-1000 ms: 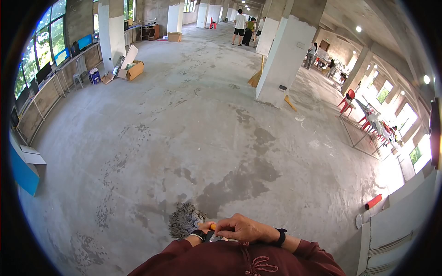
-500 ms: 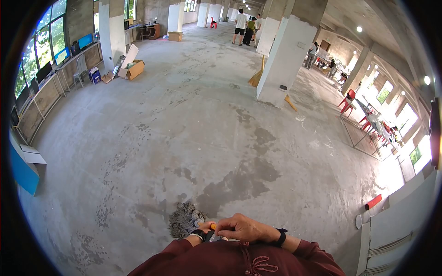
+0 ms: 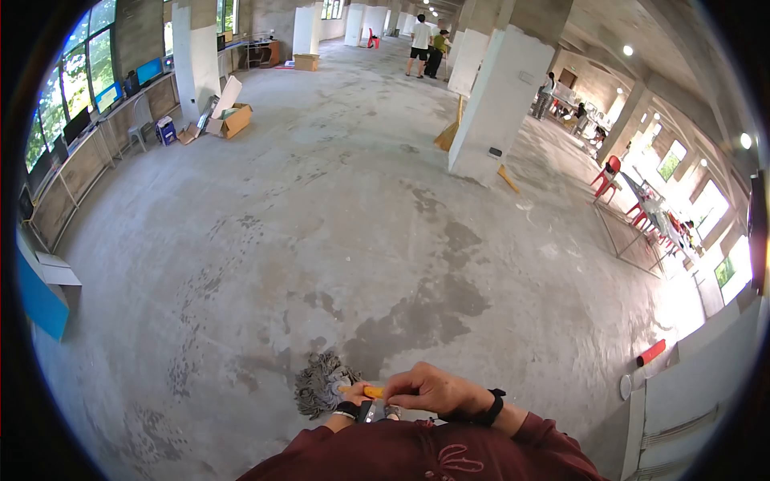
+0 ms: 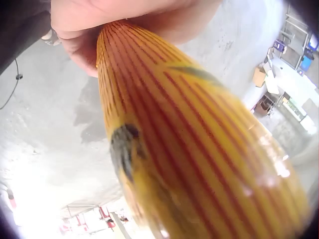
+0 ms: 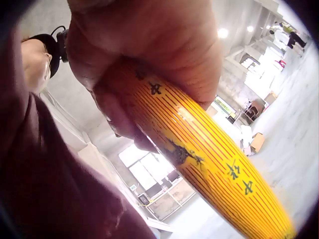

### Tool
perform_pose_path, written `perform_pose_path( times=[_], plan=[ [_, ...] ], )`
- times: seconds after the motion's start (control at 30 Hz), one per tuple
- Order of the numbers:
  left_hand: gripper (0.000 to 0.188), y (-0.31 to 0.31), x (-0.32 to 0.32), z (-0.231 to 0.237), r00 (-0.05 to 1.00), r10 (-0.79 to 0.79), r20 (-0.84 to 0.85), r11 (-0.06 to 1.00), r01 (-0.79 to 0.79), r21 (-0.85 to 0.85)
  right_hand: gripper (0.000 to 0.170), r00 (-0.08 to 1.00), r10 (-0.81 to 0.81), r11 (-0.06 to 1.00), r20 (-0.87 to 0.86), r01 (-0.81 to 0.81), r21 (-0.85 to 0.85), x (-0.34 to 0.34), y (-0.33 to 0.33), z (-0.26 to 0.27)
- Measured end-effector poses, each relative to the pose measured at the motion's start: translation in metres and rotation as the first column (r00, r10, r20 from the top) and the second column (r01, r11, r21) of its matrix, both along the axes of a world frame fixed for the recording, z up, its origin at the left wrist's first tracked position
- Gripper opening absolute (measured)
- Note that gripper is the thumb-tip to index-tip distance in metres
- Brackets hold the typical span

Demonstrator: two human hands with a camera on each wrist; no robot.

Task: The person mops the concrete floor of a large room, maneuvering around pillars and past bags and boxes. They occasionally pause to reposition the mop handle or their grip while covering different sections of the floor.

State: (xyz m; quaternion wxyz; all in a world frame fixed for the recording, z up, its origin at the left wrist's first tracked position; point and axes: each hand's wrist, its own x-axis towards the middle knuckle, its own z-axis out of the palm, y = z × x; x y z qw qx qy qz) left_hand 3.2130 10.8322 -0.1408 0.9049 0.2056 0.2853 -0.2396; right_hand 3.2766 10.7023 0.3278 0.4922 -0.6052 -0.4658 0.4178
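A mop's grey string head (image 3: pixel 321 386) lies on the concrete floor just in front of the person. Its yellow handle (image 3: pixel 374 392) has thin red stripes, dark printed characters and a scuffed dark patch, seen close up in the right wrist view. Lower on the handle, nearer the strings, the left hand (image 3: pixel 358 394) grips it. Higher up, close to the maroon top, the right hand (image 3: pixel 433 390) holds the handle with curled fingers. The left wrist view shows the striped handle (image 4: pixel 184 134) running out of the left hand's curled fingers (image 4: pixel 84 42).
Dark wet patches (image 3: pixel 417 325) mark the floor ahead. A pillar (image 3: pixel 501 104) stands ahead right, with a straw broom (image 3: pixel 449 132) against it. Cardboard boxes (image 3: pixel 233 122) sit at left, a metal-framed table (image 3: pixel 642 212) at right. People (image 3: pixel 420 44) stand far back.
The right hand has risen slightly and shifted right, showing more yellow handle between the hands. The mop head has hardly moved. One far person has passed mostly behind a pillar.
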Motion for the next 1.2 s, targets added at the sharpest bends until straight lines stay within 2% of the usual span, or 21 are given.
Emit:
perform_pose_path(
  times=[0.1, 0.17, 0.2, 0.27, 0.3, 0.37, 0.43, 0.47, 0.5, 0.57, 0.63, 0.73, 0.8, 0.87, 0.9, 0.93, 0.97, 1.03, 1.1, 1.13, 1.2],
  plan=[
    [0.007, 0.033, -0.004, -0.04, 0.992, -0.01, -0.128, 0.996, -0.002, -0.093, 0.011, 0.997, 0.078, 0.997, 0.0, -0.078, -0.015, 0.022, 0.001, 0.009],
    [0.008, 0.05, -0.025, -0.055, 0.899, 0.412, -0.147, 0.891, -0.432, -0.143, 0.01, 0.993, 0.114, 0.993, -0.035, -0.112, 0.039, 0.024, 0.011, 0.004],
    [0.008, 0.057, -0.035, -0.044, 0.897, 0.416, -0.151, 0.888, -0.437, -0.143, 0.01, 0.992, 0.119, 0.992, -0.038, -0.117, 0.037, 0.023, 0.017, -0.001],
    [0.013, 0.077, -0.06, -0.002, 0.758, 0.59, -0.278, 0.747, -0.643, -0.167, 0.01, 0.983, 0.18, 0.982, -0.043, -0.177, 0.063, 0.02, 0.036, -0.013],
    [0.013, 0.086, -0.071, 0.011, 0.751, 0.597, -0.281, 0.742, -0.651, -0.163, 0.01, 0.981, 0.189, 0.98, -0.048, -0.186, 0.065, 0.017, 0.046, -0.018],
    [0.015, 0.101, -0.102, 0.024, 0.781, 0.589, -0.208, 0.798, -0.522, 0.3, 0.011, 0.952, 0.27, 0.961, -0.143, -0.277, -0.027, 0.006, 0.066, -0.03],
    [0.02, 0.109, -0.151, -0.01, 0.776, 0.63, -0.033, 0.752, -0.599, 0.274, 0.012, 0.921, 0.372, 0.927, -0.116, -0.374, 0.002, -0.005, 0.091, -0.044],
    [0.023, 0.115, -0.174, -0.036, 0.782, 0.612, -0.113, 0.776, -0.566, 0.279, 0.012, 0.902, 0.41, 0.911, -0.137, -0.412, 0.013, -0.012, 0.104, -0.052],
    [0.023, 0.113, -0.193, -0.034, 0.78, 0.626, -0.018, 0.727, -0.575, 0.375, 0.012, 0.872, 0.445, 0.892, -0.204, -0.452, 0.011, -0.02, 0.111, -0.056],
    [0.017, 0.108, -0.229, -0.034, 0.699, 0.701, -0.139, 0.702, -0.645, 0.301, 0.014, 0.794, 0.494, 0.842, -0.354, -0.539, -0.034, -0.032, 0.12, -0.059],
    [0.011, 0.1, -0.259, -0.033, 0.468, 0.802, -0.371, 0.539, -0.835, 0.112, 0.014, 0.765, 0.519, 0.807, -0.381, -0.585, -0.077, -0.045, 0.132, -0.072],
    [0.008, 0.077, -0.293, 0.011, 0.392, 0.829, -0.398, 0.487, -0.856, 0.173, 0.016, 0.753, 0.533, 0.778, -0.385, -0.615, -0.126, -0.053, 0.132, -0.079],
    [0.006, 0.071, -0.316, 0.0, 0.312, 0.858, -0.409, 0.422, -0.88, 0.215, 0.017, 0.753, 0.539, 0.778, -0.378, -0.617, -0.12, -0.057, 0.139, -0.095],
    [0.007, 0.074, -0.34, -0.016, 0.436, 0.851, -0.292, 0.475, -0.877, 0.077, 0.019, 0.77, 0.58, 0.791, -0.267, -0.61, -0.04, -0.062, 0.149, -0.116],
    [0.01, 0.076, -0.345, -0.019, 0.467, 0.845, -0.259, 0.507, -0.854, 0.116, 0.019, 0.762, 0.589, 0.782, -0.269, -0.621, -0.048, -0.062, 0.153, -0.117],
    [0.011, 0.079, -0.351, -0.053, 0.417, 0.877, -0.239, 0.459, -0.873, 0.164, 0.019, 0.757, 0.596, 0.775, -0.268, -0.63, -0.057, -0.062, 0.155, -0.12],
    [0.012, 0.082, -0.329, -0.025, 0.215, 0.9, -0.38, 0.303, -0.934, 0.191, 0.02, 0.754, 0.606, 0.777, -0.256, -0.629, -0.013, -0.064, 0.158, -0.127],
    [0.014, 0.091, -0.308, -0.01, 0.425, 0.831, -0.359, 0.548, -0.736, 0.396, 0.019, 0.746, 0.605, 0.757, -0.277, -0.647, -0.089, -0.054, 0.162, -0.122],
    [0.016, 0.112, -0.29, -0.072, 0.164, 0.832, -0.529, 0.277, -0.95, 0.142, 0.019, 0.797, 0.566, 0.804, -0.212, -0.59, -0.072, -0.031, 0.168, -0.099],
    [0.016, 0.122, -0.269, -0.073, 0.173, 0.834, -0.524, 0.282, -0.95, 0.135, 0.018, 0.836, 0.521, 0.842, -0.17, -0.537, -0.058, -0.017, 0.166, -0.09],
    [0.018, 0.142, -0.22, -0.074, 0.398, 0.739, -0.543, 0.579, -0.787, 0.211, 0.018, 0.877, 0.474, 0.873, -0.072, -0.479, -0.095, 0.015, 0.16, -0.082]
  ],
)
